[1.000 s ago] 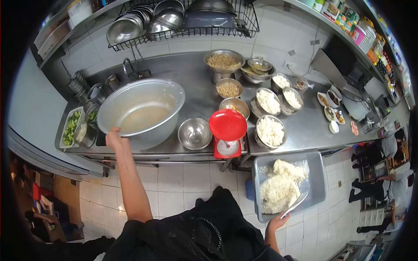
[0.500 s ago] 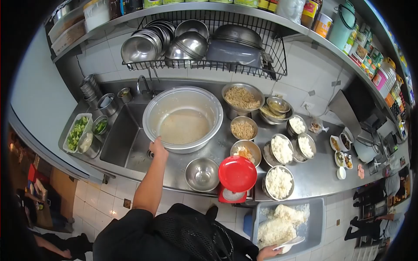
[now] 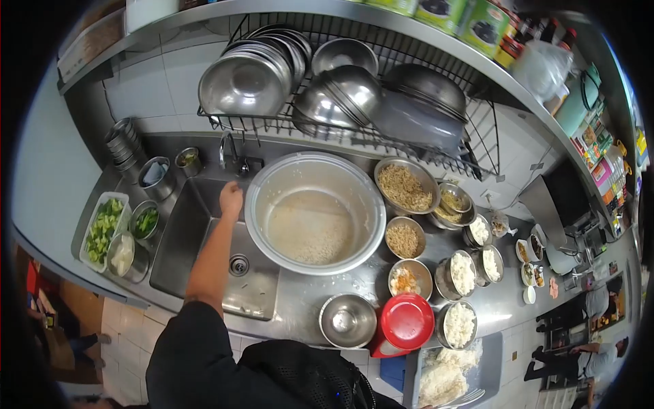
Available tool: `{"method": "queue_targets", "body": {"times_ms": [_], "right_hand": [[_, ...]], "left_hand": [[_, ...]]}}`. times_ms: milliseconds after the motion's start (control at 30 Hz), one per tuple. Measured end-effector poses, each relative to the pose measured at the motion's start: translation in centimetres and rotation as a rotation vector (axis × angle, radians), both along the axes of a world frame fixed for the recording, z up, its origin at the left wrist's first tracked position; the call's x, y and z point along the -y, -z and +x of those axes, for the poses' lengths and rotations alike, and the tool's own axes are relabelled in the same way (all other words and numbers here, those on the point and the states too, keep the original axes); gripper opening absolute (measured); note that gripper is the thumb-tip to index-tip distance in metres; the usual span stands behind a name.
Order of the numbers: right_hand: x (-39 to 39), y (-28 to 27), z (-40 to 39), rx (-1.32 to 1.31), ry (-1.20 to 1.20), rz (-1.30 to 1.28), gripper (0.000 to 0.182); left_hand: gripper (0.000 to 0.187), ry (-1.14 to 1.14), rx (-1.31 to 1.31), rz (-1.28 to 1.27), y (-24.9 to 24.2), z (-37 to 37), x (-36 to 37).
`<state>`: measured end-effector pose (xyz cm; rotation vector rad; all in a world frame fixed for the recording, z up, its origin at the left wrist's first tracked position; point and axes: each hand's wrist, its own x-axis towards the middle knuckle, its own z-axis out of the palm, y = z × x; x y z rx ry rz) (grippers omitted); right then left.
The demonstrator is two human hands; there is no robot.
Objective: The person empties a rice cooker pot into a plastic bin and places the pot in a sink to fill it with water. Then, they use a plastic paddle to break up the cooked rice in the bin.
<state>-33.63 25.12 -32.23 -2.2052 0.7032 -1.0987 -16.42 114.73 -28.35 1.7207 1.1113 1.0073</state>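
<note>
My left hand [image 3: 231, 199] is over the sink [image 3: 225, 262], just left of a large metal basin [image 3: 315, 266] and in front of the faucet [image 3: 227, 151]. Its fingers look curled in, with nothing visible in them. Some rice clings to the basin's bottom. At the lower edge of the view, a white rice paddle [image 3: 465, 397] lies over the cooked rice [image 3: 441, 382] in a grey tub [image 3: 492, 365]. My right hand is almost wholly cut off at the paddle's handle end. Nearby stand a red scale [image 3: 407, 322] and a steel bowl [image 3: 347, 320].
Bowls of rice [image 3: 460, 324] and shredded filling [image 3: 407, 187] stand right of the basin. Left of the sink is a container of chopped greens [image 3: 105, 228]. A wire rack [image 3: 272, 123] with metal bowls hangs above. Other people [image 3: 596, 361] stand at far right.
My left hand has left the basin's front-left rim and reached farther back, toward the faucet. The view has shifted, bringing the basin and sink closer and my right hand nearly out of frame.
</note>
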Motion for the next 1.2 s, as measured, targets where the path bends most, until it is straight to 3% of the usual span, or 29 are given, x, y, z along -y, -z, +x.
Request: {"method": "queue_targets", "body": {"times_ms": [100,200,267,333,367,400,433,467,500,533,567,600,633,667,700,733,767,800,867,933,1000,1067,1133,1167,1200], "right_hand": [[-5.3,-3.2,-0.8,-0.058,0.010,-0.202,0.051],[-10.5,-6.8,-0.2,-0.115,0.008,-0.113,0.052],[-11.7,-6.7,1.0,0.119,-0.002,0.303,0.049],[-20.2,-14.4,0.2,-0.174,-0.053,-0.179,0.051],[-18.9,-10.9,0.4,-0.216,-0.038,-0.453,0.056],[-22.8,-12.9,1.8,-0.043,-0.072,-0.119,0.055],[-24.2,-12.1,2.6,-0.068,-0.183,-0.136,0.057],[-24.3,-8.9,4.1,0.036,-0.384,-0.031,0.055],[-28.7,-11.6,5.1,-0.098,-0.560,0.255,0.049],[-33.2,-14.6,6.0,-0.280,-0.626,0.294,0.046],[-36.7,-13.8,7.7,-0.225,-0.709,0.199,0.041],[-39.4,-12.0,9.0,-0.289,-0.728,0.089,0.036],[-41.1,-6.9,10.4,-0.207,-0.712,0.102,0.032],[-45.4,-10.6,11.1,-0.273,-0.731,0.193,0.031],[-47.5,-9.0,12.3,-0.113,-0.831,0.348,0.031],[-48.5,-8.6,13.5,-0.137,-0.868,0.290,0.033],[-49.5,-9.3,13.8,-0.220,-0.777,0.368,0.032],[-50.6,-10.5,14.0,-0.307,-0.709,0.450,0.033],[-51.3,-11.2,14.6,-0.229,-0.636,0.501,0.033],[-51.6,-11.3,14.4,-0.195,-0.621,0.529,0.033],[-51.7,-11.3,14.6,-0.226,-0.661,0.471,0.034],[-52.7,-8.4,16.0,-0.228,-0.697,0.489,0.037],[-54.0,-9.6,15.6,-0.218,-0.727,0.464,0.039],[-54.7,-9.2,16.0,-0.157,-0.774,0.587,0.035],[-55.2,-8.2,16.3,-0.121,-0.791,0.554,0.032]], "left_hand": [[0.052,0.132,-0.065,-0.145,-2.4,4.0,-6.2],[0.061,0.233,-0.071,-0.292,-1.9,6.8,-9.8],[0.065,0.275,-0.041,-0.328,0.5,8.3,-12.1],[0.062,0.343,-0.128,0.039,3.9,10.0,-14.3],[0.054,0.328,-0.139,-0.092,0.3,9.1,-12.5],[0.047,0.360,-0.007,-0.056,3.5,10.1,-13.9],[0.040,0.397,0.128,-0.025,7.0,11.0,-16.2],[0.029,0.421,0.146,0.186,8.2,10.8,-16.8],[0.027,0.419,0.069,0.210,7.9,9.7,-16.7],[0.027,0.406,-0.004,0.214,7.5,8.4,-16.0],[0.028,0.398,-0.041,0.267,9.7,8.0,-16.7],[0.032,0.560,0.132,0.278,11.9,8.3,-18.1],[0.038,0.601,0.095,0.343,14.7,7.1,-18.5],[0.038,0.721,0.129,0.356,15.1,5.5,-18.4],[0.045,0.608,-0.046,0.437,15.2,3.6,-18.1],[0.045,0.546,-0.053,0.006,12.3,1.2,-15.3],[0.045,0.456,0.114,-0.402,15.4,0.7,-18.3],[0.042,0.345,0.143,-0.497,13.3,-0.9,-17.2],[0.044,0.343,0.144,-0.440,9.7,-4.0,-18.5],[0.047,0.346,0.112,-0.222,-0.9,-5.9,-15.4],[0.048,0.612,0.201,0.014,-6.1,-6.2,-15.1],[0.046,0.747,0.039,-0.031,-6.8,-3.8,-17.7],[0.041,0.630,-0.179,0.141,-11.0,-3.2,-13.6],[0.035,0.685,-0.084,0.099,-10.4,-2.5,-14.4],[0.030,0.684,0.012,-0.006,-11.4,-2.3,-13.0]]}}
